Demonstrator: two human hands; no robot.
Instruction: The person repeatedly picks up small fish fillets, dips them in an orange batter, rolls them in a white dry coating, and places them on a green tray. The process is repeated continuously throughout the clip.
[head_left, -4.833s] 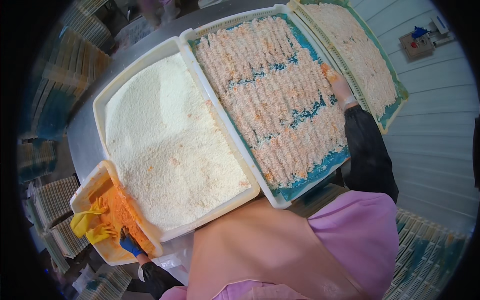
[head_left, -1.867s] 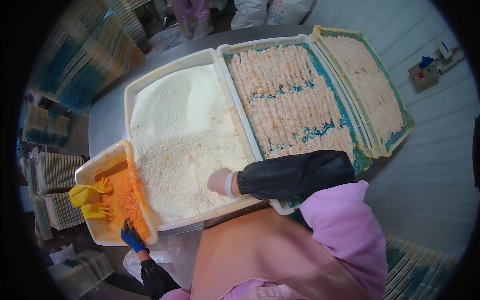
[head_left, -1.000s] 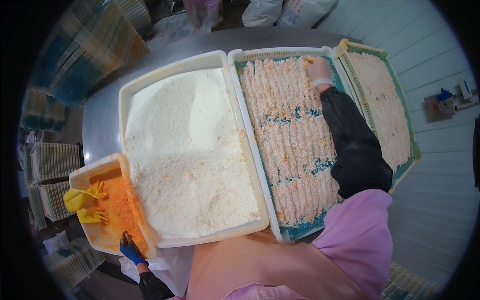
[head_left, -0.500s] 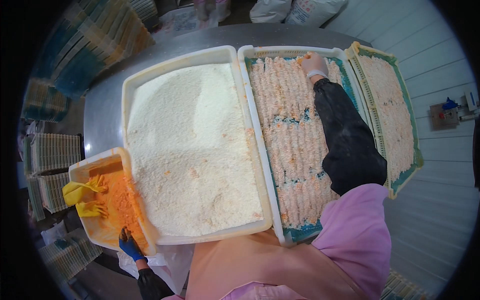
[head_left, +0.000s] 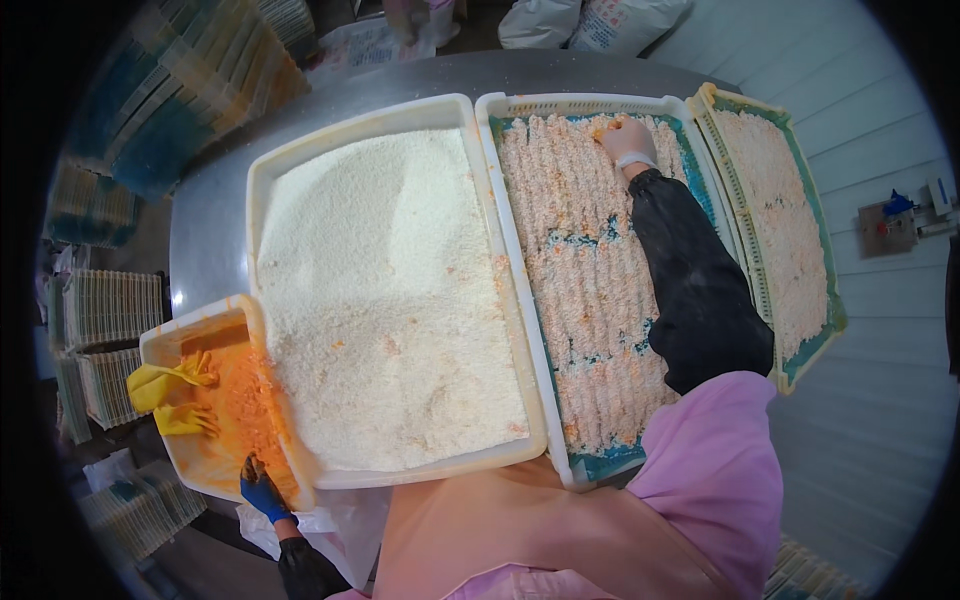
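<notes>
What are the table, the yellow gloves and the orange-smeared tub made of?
Table: probably stainless steel, smooth grey with a bright glint. Yellow gloves: likely rubber, smooth, limp and creased. Orange-smeared tub: apparently moulded plastic, fairly smooth, cream-coloured, with rounded corners.

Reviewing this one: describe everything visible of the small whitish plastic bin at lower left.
The small whitish plastic bin is roughly rectangular and open-topped, its inner walls smeared orange. It sits at an angle against the lower-left side of a large whitish tray of pale crumbs. A wet-looking orange mixture covers its bottom. Two yellow gloves hang over its left rim, tips inward. The blue-gloved left hand is at its near edge; whether it touches the bin is unclear.
</notes>
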